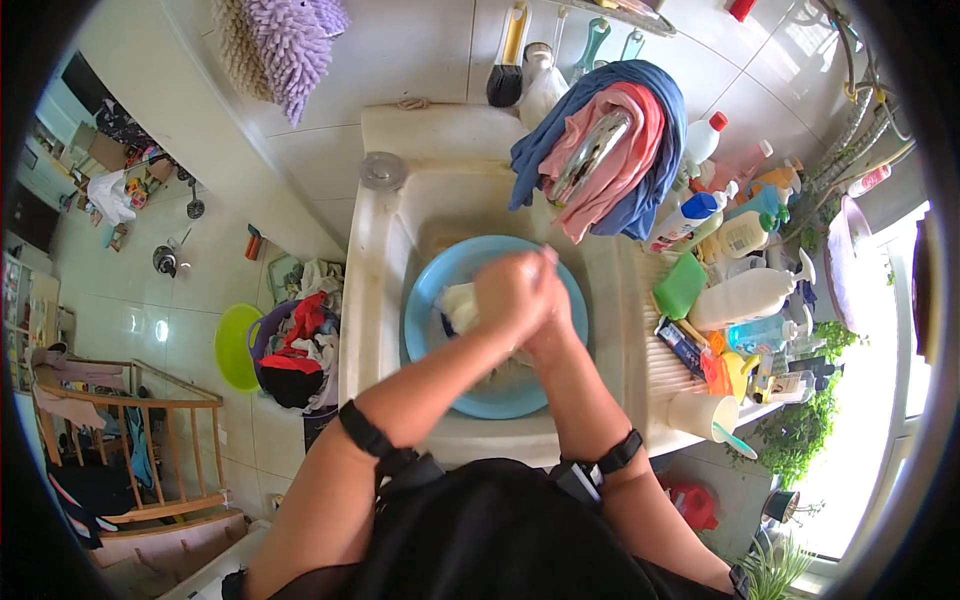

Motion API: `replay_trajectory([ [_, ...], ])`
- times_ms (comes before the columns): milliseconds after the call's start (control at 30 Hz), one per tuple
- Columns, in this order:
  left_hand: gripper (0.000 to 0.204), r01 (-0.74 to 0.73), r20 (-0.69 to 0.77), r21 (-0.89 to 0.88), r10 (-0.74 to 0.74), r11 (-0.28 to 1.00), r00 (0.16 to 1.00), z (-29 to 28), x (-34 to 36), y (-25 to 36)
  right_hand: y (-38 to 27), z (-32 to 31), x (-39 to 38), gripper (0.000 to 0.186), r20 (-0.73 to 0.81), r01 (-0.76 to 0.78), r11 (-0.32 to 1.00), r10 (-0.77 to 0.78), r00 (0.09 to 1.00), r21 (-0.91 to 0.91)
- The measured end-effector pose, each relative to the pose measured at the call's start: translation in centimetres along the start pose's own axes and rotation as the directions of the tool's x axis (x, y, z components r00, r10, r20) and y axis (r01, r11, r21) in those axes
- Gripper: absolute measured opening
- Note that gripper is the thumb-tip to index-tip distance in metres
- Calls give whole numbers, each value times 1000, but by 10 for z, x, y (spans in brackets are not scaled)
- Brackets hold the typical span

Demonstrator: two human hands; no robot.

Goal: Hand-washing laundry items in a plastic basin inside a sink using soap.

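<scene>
Over a light blue basin (pixel 425 375) in the sink, my two hands are pressed together. My left hand (pixel 508 292) is closed in a fist against my right hand (pixel 550 318), whose fingers are also curled in. What they grip, if anything, is hidden between them. Below and beside my left hand, a pale cloth with a dark edge (pixel 458 305) lies in the basin, partly covered by my hands.
Blue cloth (pixel 655 100) and pink cloth (pixel 640 110) hang over a shiny metal fixture behind the basin. Bottles, including a white pump bottle (pixel 742 298), and a cream cup (pixel 703 415) crowd the right ledge. Left on the floor stand a laundry basket (pixel 262 340) and a green basin (pixel 235 345).
</scene>
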State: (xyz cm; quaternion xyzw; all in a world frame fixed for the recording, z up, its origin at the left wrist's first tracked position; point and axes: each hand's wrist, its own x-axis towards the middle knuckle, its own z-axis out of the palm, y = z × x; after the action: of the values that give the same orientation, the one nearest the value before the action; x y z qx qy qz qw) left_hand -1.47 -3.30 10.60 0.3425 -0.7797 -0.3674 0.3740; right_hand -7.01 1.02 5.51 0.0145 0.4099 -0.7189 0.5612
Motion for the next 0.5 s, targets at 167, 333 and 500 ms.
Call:
replay_trajectory([
  [167,40,-10,-78,153,22,988,997,-5,17,-37,-20,92,-55,40,-245,-188,974,154,957,-124],
  [333,48,166,84,-135,-155,977,984,-22,43,-38,-27,41,-47,52,140,-157,988,155,978,0],
  [500,46,282,453,-297,-126,912,883,-42,62,-15,-31,23,-37,29,128,139,620,-62,990,-772],
])
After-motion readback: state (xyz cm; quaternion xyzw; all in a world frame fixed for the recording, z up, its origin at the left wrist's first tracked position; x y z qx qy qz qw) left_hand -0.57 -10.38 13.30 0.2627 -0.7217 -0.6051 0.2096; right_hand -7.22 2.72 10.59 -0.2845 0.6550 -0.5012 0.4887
